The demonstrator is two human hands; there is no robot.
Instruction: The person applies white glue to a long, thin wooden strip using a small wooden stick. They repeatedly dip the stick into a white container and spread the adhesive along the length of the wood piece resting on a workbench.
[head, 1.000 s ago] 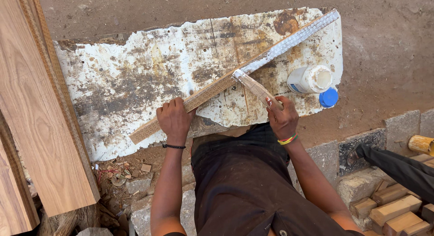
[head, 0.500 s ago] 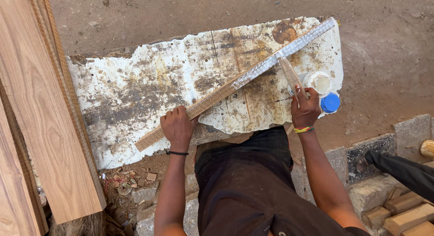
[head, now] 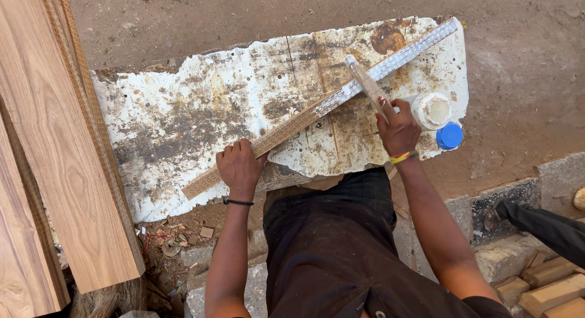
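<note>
Our long strip [head: 317, 107] lies diagonally across the stained board [head: 183, 123]. Our left hand [head: 239, 165] pins its 7 o'clock end; our right hand [head: 397, 130], gripping a stick [head: 365, 83], has moved toward 1 o'clock, spreading glue beside the jar [head: 432, 109].

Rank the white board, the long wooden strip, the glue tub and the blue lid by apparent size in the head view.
1. white board
2. long wooden strip
3. glue tub
4. blue lid, only slightly smaller than the tub

Bare dirt floor [head: 524, 68], stacked wooden boards [head: 55, 159] at left
</note>
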